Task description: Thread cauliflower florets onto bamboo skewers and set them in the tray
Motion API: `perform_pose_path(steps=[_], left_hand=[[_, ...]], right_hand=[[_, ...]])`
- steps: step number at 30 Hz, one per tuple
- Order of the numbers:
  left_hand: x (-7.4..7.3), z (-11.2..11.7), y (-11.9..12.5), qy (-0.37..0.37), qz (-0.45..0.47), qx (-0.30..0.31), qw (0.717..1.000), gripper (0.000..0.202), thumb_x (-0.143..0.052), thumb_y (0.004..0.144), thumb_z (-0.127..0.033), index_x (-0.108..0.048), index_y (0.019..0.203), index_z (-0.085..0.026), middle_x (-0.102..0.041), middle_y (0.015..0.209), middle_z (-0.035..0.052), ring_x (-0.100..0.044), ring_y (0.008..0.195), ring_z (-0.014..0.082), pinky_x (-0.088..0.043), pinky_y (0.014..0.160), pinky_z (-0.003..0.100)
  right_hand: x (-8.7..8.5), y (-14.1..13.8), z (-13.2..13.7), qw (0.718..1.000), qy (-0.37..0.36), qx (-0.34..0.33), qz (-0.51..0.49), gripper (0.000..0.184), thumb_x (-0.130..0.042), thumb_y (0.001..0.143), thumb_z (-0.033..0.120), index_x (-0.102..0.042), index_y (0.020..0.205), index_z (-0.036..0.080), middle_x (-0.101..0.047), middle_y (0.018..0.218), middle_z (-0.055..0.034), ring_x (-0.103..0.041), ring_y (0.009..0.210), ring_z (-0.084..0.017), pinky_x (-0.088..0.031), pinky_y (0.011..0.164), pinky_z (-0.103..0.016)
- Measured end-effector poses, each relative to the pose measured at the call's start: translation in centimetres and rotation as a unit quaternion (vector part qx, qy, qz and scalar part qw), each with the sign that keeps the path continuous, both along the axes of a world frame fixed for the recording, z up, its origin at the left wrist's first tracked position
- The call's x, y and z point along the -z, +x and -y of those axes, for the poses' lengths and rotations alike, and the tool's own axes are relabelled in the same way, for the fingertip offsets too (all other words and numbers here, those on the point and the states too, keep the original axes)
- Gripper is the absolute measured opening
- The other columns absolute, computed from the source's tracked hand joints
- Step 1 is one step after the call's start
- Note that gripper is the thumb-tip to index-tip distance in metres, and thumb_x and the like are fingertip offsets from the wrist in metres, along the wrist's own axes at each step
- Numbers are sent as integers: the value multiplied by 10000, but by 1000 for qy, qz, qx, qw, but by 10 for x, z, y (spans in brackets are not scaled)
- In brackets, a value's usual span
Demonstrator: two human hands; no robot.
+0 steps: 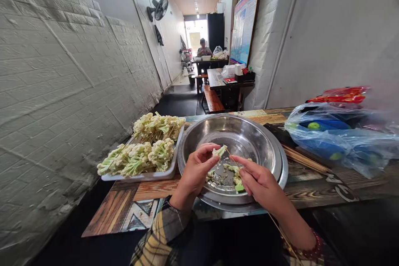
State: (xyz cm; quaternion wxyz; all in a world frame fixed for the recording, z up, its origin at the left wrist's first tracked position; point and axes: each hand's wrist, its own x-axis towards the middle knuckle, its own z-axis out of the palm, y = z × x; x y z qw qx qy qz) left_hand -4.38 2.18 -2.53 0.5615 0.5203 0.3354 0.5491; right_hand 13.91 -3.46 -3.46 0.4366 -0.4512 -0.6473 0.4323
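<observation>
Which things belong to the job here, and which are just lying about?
Part of the job: cauliflower piece in the left hand, stick in the right hand, metal bowl, cauliflower tray, spare sticks.

Apparently just lying about: clear plastic bag, red packet.

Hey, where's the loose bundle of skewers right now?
In the head view, the bundle of skewers lies just right of the metal basin, alongside the near left edge of the see-through plastic bag.

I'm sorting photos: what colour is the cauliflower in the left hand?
That cauliflower is pale green and whitish, shown in the head view.
</observation>
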Motion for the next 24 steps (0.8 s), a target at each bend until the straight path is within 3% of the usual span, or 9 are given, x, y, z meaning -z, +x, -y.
perform_pose_path(steps=[8, 14, 18, 24], left_hand=[[-7, 3, 1, -80, 60, 83, 992, 250, -726, 738, -267, -668, 956, -158, -670, 888, 58, -621, 796, 172, -502, 716, 308], [-9, -1, -1, -85, 99, 50, 990, 253, -758, 705, -222, -648, 920, -145, -652, 783, 21, -595, 647, 95, -416, 521, 176], [-9, -6, -2, -86, 103, 42, 990, 223, -755, 712, -210, -667, 900, -128, -652, 779, 19, -593, 647, 79, -404, 528, 162], [-12, -2, -1, -103, 99, 51, 988, 245, -754, 713, -196, -688, 938, -124, -660, 829, 27, -611, 679, 90, -440, 569, 177]], right_hand=[[-1, 1, 0, 999, 32, 13, 8, 419, -419, 917, 238, -515, 1314, 148, -514, 657, 45, -421, 507, -79, -367, 526, -228], [2, -1, 6, 999, 32, -12, -1, 466, -396, 909, 205, -471, 1364, 133, -371, 588, 69, -381, 532, -95, -323, 519, -227], [-2, -5, 12, 999, 37, -23, 17, 447, -398, 928, 264, -509, 1343, 138, -311, 592, 65, -317, 518, -94, -311, 505, -226], [-7, -3, 8, 998, 47, -14, 40, 465, -383, 943, 319, -519, 1336, 109, -389, 588, 43, -367, 528, -107, -323, 511, -237]])
